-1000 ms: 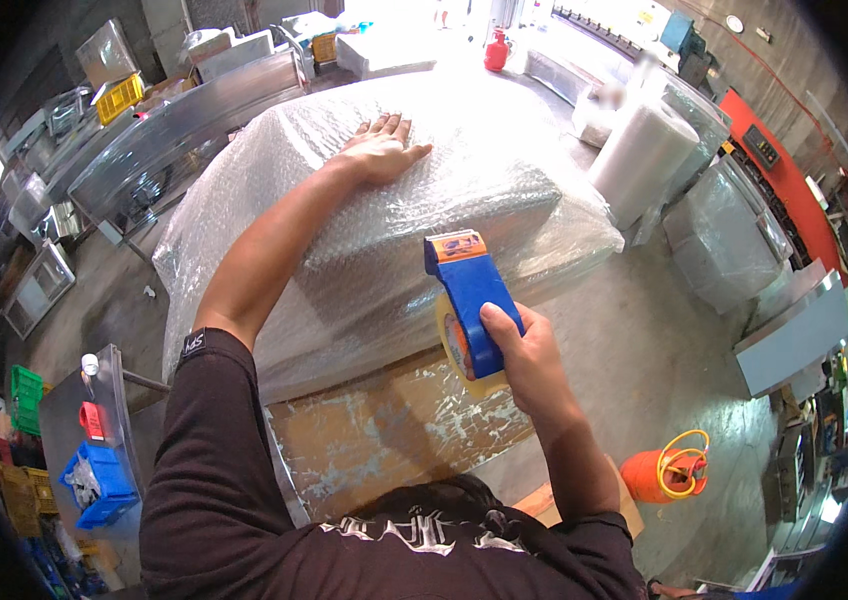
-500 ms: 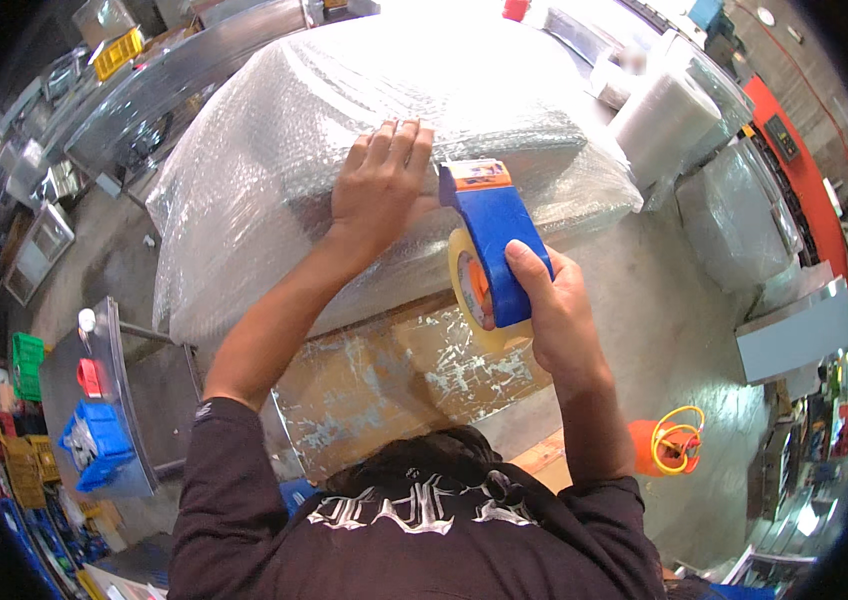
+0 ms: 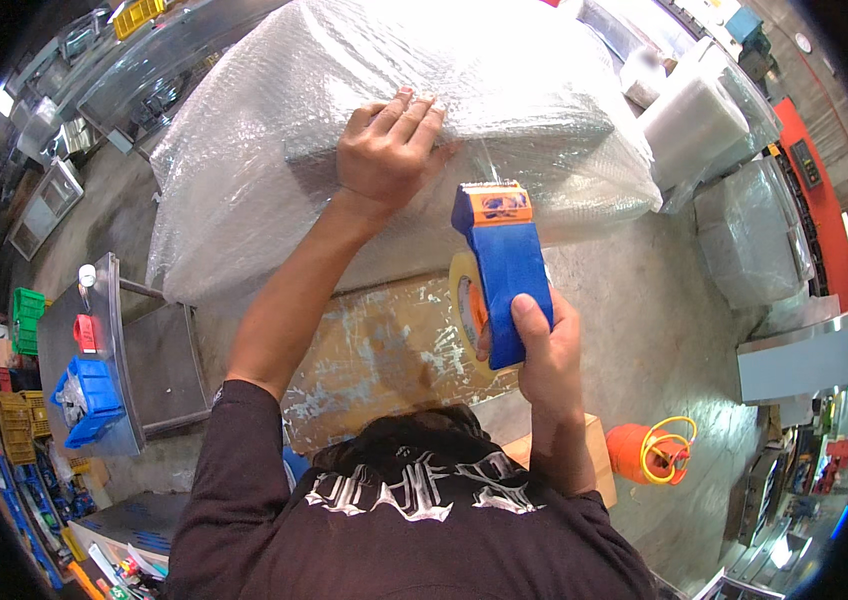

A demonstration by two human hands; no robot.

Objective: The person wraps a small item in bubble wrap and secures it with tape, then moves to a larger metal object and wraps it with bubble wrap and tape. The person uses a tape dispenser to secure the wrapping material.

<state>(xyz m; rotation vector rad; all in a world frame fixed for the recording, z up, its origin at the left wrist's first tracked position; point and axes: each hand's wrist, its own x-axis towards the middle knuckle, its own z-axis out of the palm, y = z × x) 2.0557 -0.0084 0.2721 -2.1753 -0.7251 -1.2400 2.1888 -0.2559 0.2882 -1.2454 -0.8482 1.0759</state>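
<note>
A large box-like object covered in clear bubble wrap (image 3: 234, 180) fills the space before me. My left hand (image 3: 391, 150) lies on the top front edge of the wrap, fingers stretched out and pressing down. In my right hand (image 3: 550, 345) is a blue and orange tape dispenser (image 3: 509, 270), gripped by its lower end, with a roll of clear tape (image 3: 464, 300) on its left side. Its toothed head points away from me, just short of the wrapped edge. From that head a thin strip of tape (image 3: 490, 160) seems to run up to the wrap beside my left fingers.
A scuffed brown board (image 3: 364, 350) lies between me and the wrapped object. At left stands a metal table (image 3: 124, 370) with a blue bin (image 3: 92, 405). On the right are a bubble wrap roll (image 3: 694, 125) and an orange gas cylinder (image 3: 634, 452) with a yellow hose.
My right hand has drawn the dispenser back toward me and slightly right, away from the wrapped edge. My left hand stays on the wrap.
</note>
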